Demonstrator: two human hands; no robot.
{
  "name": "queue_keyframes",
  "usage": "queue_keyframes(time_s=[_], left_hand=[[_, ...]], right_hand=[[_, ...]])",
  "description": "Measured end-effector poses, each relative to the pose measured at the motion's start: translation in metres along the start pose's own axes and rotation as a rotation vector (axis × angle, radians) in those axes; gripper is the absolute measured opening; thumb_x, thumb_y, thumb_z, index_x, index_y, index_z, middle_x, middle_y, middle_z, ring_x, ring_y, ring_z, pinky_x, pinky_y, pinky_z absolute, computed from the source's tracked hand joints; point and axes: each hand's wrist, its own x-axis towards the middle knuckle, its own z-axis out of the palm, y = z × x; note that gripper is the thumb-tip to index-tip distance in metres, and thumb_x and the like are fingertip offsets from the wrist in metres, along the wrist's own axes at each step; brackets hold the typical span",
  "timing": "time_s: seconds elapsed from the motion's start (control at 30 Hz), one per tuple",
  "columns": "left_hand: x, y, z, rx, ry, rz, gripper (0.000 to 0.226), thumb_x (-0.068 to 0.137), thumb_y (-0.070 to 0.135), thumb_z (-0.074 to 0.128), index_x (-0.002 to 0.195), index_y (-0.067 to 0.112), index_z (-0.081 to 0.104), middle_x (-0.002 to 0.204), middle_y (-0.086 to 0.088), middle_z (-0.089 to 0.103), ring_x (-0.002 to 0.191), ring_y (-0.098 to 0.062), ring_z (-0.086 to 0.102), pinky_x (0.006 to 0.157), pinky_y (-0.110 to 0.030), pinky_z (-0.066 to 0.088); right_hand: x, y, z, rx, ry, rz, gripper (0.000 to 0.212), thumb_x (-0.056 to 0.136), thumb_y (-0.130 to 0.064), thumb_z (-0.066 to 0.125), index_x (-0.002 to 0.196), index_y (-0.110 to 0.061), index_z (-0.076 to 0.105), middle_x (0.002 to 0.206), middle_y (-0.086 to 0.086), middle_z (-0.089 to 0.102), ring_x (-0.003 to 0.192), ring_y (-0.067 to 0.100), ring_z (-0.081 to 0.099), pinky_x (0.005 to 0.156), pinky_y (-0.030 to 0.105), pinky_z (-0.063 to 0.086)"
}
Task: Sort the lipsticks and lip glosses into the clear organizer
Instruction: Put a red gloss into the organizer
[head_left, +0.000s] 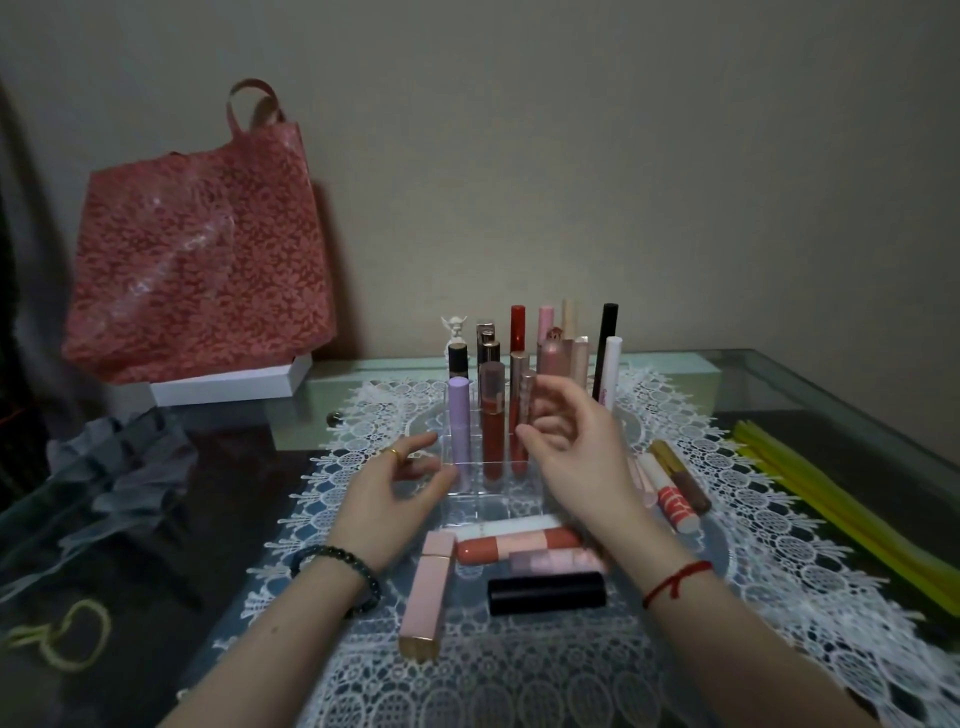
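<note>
The clear organizer (498, 491) stood mid-way on the lace mat (519, 675), its back rows packed with upright tubes and its front cells bare. Unsorted pieces lay flat just before it: a pink square tube (428, 592), a coral gloss (514, 546) and a black lipstick (546, 592), with a few more tubes (672, 496) off to the right. The left hand (395, 486) hovered at the organizer's front left corner, fingers loosely curled and holding nothing. The right hand (571, 447) was at the front filled row, thumb and forefinger either side of a rose-gold tube (525, 400) standing in its cell (whether they pinched it or only flanked it could not be told). The risk was probably a knock. The tall tubes stood close together, so a finger or wrist brushing one could tip it against its neighbours, and the light organizer might skid on the lace. The round tubes lying flat could also roll if nudged by a forearm.
</note>
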Motion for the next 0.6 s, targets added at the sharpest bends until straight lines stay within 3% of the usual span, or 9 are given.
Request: queue_keyframes(time_s=[0.3, 0.6], left_hand=[[0.0016, -0.0008, 0.0018, -0.01, 0.01, -0.031, 0.038, 0.078, 0.029, 0.065, 0.114, 0.029, 0.053, 0.095, 0.009, 0.063, 0.095, -0.003, 0.057, 0.081, -0.021, 0.043], [0.0019, 0.0006, 0.0013, -0.003, 0.002, -0.027, 0.039, 0.078, 0.028, 0.065, 0.115, 0.026, 0.053, 0.097, 0.006, 0.064, 0.098, -0.006, 0.057, 0.09, -0.028, 0.046]], right_hand=[[-0.0016, 0.0014, 0.0008, -0.002, -0.041, 0.036, 0.043, 0.078, 0.0, 0.063, 0.11, -0.026, 0.052, 0.088, -0.003, 0.058, 0.072, 0.005, 0.057, 0.061, 0.01, 0.048], [-0.0033, 0.0012, 0.0003, -0.045, -0.063, 0.014, 0.042, 0.077, -0.001, 0.064, 0.107, -0.029, 0.05, 0.086, -0.005, 0.056, 0.075, 0.004, 0.056, 0.066, 0.009, 0.049]])
